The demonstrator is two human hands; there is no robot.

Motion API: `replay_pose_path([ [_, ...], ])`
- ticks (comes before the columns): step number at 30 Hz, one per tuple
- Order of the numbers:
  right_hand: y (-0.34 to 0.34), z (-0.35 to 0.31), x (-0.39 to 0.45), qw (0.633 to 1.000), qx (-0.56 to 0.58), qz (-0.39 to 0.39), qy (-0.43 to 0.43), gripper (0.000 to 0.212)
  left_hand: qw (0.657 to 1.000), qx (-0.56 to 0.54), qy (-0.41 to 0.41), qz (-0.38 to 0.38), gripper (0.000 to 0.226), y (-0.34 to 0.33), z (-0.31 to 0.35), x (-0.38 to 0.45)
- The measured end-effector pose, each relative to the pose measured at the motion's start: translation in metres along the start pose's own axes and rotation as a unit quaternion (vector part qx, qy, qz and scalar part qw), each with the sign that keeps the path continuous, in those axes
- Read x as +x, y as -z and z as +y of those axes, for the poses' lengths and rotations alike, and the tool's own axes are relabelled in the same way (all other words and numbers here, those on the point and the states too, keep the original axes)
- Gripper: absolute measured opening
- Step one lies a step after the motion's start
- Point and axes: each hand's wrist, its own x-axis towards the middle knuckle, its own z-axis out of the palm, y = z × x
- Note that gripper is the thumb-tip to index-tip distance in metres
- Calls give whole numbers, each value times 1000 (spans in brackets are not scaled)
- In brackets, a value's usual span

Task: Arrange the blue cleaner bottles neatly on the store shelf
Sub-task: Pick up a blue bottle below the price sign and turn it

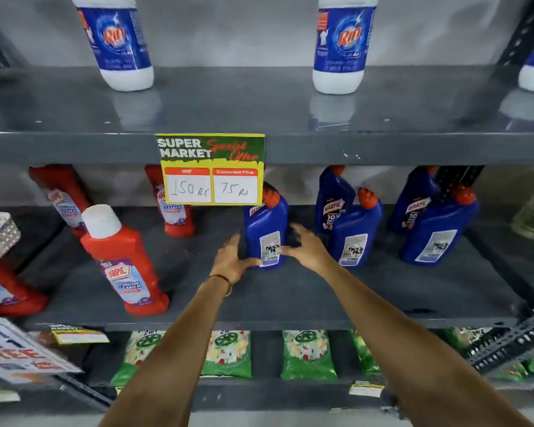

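Blue Harpic bottle [264, 224] stands upright just below the right corner of the special-offer price sign [211, 169], between my two hands. My left hand [231, 258] cups its lower left side, thumb curled against the base. My right hand [305, 249] is spread wide on its right, thumb on the label; blur hides whether those fingers close.

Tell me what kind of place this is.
A supermarket's cleaning-products aisle: a "Super Market Special Offer" price card hangs on the grey metal shelf, stocked with blue Harpic bottles and red Harpic bottles.
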Motion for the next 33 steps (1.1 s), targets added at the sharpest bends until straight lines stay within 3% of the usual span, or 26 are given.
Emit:
replay_pose_path([
  [7, -6, 3, 13, 997, 79, -21, -8, 52, 997, -72, 11, -25, 70, -5, -3, 22],
  [11, -13, 4, 16, 994, 105, -4, -13, 51, 998, -59, 7, -11, 54, -10, -4, 28],
  [18, -9, 2, 14, 996, 88, -30, -4, 49, 995, -99, -13, 4, 56, -9, -9, 19],
  [22, -2, -6, 11, 990, 131, -43, 7, 55, 990, -135, -35, 35, 49, -9, -5, 11],
  [26, -2, -18, 6, 987, 152, -47, 22, 73, 990, -99, -54, 80, 40, -13, 5, 6],
  [31, -14, -30, 5, 986, 157, 34, 43, 89, 985, -21, -110, 135, 38, -24, 15, -2],
  [33, -13, -29, 4, 988, 144, 41, 43, 86, 988, -34, -114, 102, 41, -20, 13, 0],
])
